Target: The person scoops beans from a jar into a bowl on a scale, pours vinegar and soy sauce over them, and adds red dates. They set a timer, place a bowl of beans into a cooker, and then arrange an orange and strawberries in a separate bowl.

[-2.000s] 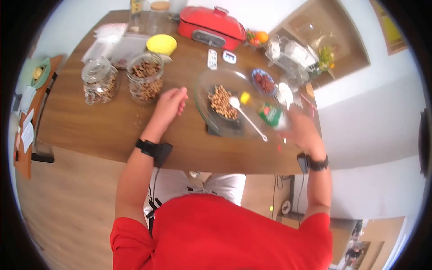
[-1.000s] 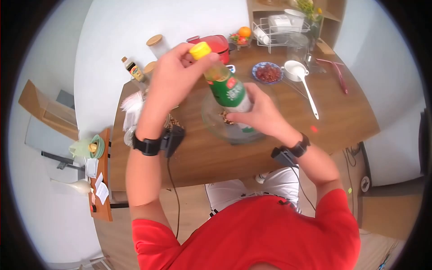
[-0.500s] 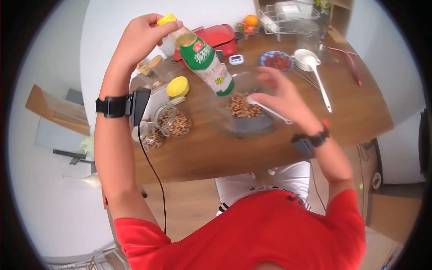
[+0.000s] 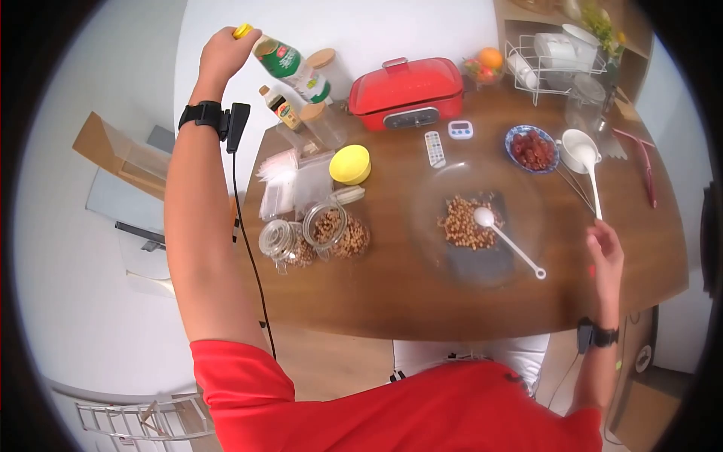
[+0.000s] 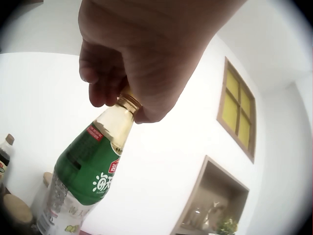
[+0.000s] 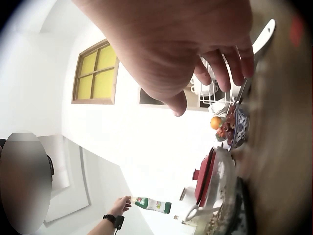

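My left hand pinches a bottle with a green and white label by its yellow-capped neck. The bottle hangs tilted at the back left, its base toward the lidded canisters. The left wrist view shows fingers and thumb around the neck of the bottle. At the right of the table, my right hand has loosely bent fingers, right by the handle end of a long white spoon resting in a white pot. A large glass bowl in the middle contains chopped nuts and a white spoon.
Behind the bowl stand a red electric cooker, a remote and a timer. Left are nut jars, a yellow bowl and a dark sauce bottle. Right are a blue-rimmed dish and a dish rack.
The bottle was lifted from the right side of the glass bowl, passed to my left hand, and carried to the back left. My right hand let go and moved right, beside the long spoon.
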### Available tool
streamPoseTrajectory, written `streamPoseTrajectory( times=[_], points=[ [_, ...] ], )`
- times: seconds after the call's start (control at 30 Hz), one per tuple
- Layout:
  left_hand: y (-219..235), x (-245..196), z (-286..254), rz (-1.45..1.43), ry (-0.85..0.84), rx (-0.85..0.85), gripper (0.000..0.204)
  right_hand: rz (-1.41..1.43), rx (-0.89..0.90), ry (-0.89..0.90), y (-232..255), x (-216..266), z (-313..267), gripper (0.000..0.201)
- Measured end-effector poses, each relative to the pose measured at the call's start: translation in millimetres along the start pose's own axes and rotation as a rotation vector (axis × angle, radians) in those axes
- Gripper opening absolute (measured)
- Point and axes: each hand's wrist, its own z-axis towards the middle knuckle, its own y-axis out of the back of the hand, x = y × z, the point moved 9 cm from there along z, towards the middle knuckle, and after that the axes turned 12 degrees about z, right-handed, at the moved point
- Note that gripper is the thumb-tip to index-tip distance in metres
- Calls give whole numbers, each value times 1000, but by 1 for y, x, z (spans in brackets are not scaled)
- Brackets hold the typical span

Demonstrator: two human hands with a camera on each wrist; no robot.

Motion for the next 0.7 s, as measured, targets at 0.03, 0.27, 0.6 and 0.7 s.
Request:
streamPoseTrajectory(
  times=[0.03,0.27,0.6,0.7],
  points=[
    [-16,8,11,1,-3,3,61,1,-2,-4,3,-1,-2,47],
    [-124,45,53,99,82,47,62,-111,-89,-152,15,-12,7,41],
    [-279,82,80,-4,191,259,53,-206,-61,-216,-2,-16,31,49],
    [-310,82,85,-20,159,280,50,-184,-40,-231,-11,-19,33,52]
  ],
)
